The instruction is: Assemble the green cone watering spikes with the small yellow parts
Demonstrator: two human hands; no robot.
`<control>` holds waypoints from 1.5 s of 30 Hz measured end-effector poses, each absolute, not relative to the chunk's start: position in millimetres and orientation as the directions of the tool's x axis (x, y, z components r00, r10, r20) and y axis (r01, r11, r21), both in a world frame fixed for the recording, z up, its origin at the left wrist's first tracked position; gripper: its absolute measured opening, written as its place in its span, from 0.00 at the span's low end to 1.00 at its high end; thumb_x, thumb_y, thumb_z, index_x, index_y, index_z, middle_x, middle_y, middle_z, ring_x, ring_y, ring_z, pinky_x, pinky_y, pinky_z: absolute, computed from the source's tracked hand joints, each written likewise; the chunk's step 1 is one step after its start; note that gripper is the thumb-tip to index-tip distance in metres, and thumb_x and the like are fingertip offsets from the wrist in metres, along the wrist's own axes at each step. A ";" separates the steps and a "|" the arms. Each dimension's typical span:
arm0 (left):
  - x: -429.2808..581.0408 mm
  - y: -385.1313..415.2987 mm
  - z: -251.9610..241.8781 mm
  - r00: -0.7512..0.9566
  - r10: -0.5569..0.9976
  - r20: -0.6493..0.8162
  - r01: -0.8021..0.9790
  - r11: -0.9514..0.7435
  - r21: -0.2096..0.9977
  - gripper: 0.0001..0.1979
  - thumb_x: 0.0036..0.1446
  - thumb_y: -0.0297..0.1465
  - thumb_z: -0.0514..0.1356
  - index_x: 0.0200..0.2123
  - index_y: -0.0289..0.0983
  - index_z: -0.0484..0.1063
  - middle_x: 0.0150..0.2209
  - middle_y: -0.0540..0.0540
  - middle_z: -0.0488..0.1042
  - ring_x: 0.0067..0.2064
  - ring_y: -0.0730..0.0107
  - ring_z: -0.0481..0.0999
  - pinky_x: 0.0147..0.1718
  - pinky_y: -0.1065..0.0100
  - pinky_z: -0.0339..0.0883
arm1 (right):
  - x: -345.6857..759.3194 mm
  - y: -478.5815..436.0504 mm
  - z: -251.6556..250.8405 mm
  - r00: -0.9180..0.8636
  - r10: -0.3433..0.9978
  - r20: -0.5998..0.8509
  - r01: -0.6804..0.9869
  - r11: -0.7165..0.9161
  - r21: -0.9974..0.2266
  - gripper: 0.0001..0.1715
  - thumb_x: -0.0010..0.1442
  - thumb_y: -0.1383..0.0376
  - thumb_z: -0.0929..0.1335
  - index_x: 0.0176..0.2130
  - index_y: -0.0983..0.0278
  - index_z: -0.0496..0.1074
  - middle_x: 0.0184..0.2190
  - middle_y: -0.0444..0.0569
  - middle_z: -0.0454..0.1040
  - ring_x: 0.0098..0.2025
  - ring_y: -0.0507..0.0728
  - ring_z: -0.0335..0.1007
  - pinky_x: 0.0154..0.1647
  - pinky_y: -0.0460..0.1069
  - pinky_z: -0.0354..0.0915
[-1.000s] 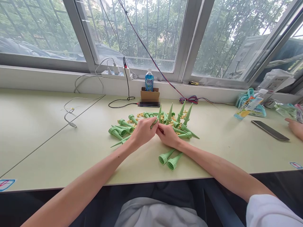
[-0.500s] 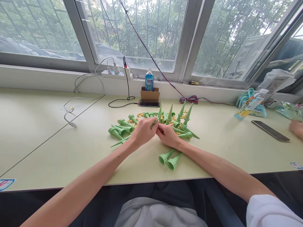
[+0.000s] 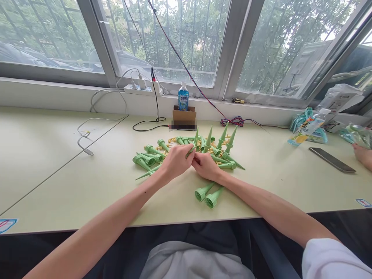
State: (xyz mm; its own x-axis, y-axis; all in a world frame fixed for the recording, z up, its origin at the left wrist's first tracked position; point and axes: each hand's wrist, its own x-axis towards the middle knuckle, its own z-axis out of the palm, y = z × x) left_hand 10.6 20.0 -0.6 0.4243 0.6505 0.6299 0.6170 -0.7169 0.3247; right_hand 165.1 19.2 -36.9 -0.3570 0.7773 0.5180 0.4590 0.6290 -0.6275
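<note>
My left hand (image 3: 177, 159) is closed around a green plastic watering spike (image 3: 190, 151), mostly covered by the fingers. My right hand (image 3: 207, 166) meets it at the fingertips, pinched; whatever lies between those fingers is hidden. Beyond both hands spreads a pile of similar green spikes mixed with small yellow plastic pieces (image 3: 171, 140). Several spikes stand point up, among them one upright spike (image 3: 223, 137) to the right. Nearer my body, below the right wrist, two spikes (image 3: 212, 200) lie with their wide threaded ends toward me.
A blue bottle (image 3: 183, 99) stands behind a small cardboard box (image 3: 185, 114) near the window. Coiled red and blue wire (image 3: 232, 122) lies farther back. On the right are a phone (image 3: 331, 160), a drink bottle (image 3: 309, 128) and another person's hand (image 3: 363, 155). A white cable (image 3: 83, 143) lies left.
My hands stay together in almost the same place, with only a slight shift of the fingers. At the far right, the other person's hand has moved slightly with a clear plastic packet.
</note>
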 end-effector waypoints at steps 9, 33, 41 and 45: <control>12.8 18.0 1.6 0.445 0.655 0.611 0.619 -0.718 0.318 0.16 0.60 0.27 0.53 0.22 0.39 0.51 0.19 0.52 0.55 0.21 0.72 0.53 0.23 0.68 0.48 | 167.1 18.0 -34.1 -0.376 0.799 0.469 0.520 0.601 -0.607 0.13 0.59 0.66 0.62 0.23 0.65 0.65 0.19 0.44 0.68 0.21 0.48 0.55 0.25 0.44 0.55; 14.0 19.3 2.2 0.403 0.629 0.665 0.589 -0.734 0.338 0.16 0.63 0.30 0.52 0.22 0.38 0.55 0.18 0.54 0.55 0.22 0.74 0.54 0.25 0.70 0.52 | 171.4 19.7 -33.5 -0.392 0.779 0.489 0.509 0.627 -0.590 0.17 0.66 0.62 0.59 0.27 0.64 0.65 0.19 0.42 0.66 0.21 0.49 0.56 0.27 0.45 0.55; 13.0 20.7 4.8 0.313 0.697 0.645 0.585 -0.677 0.447 0.14 0.63 0.32 0.53 0.24 0.38 0.59 0.19 0.54 0.61 0.19 0.76 0.53 0.24 0.70 0.53 | 167.3 17.5 -31.9 -0.311 0.802 0.511 0.525 0.593 -0.611 0.17 0.65 0.58 0.61 0.27 0.63 0.61 0.18 0.38 0.59 0.20 0.48 0.47 0.24 0.45 0.50; 12.6 21.3 4.1 0.293 0.704 0.647 0.587 -0.667 0.459 0.15 0.63 0.33 0.53 0.23 0.38 0.58 0.17 0.55 0.59 0.19 0.76 0.52 0.23 0.70 0.53 | 167.8 17.2 -31.3 -0.323 0.812 0.487 0.515 0.582 -0.629 0.19 0.66 0.57 0.60 0.25 0.62 0.59 0.18 0.39 0.59 0.21 0.48 0.49 0.25 0.45 0.51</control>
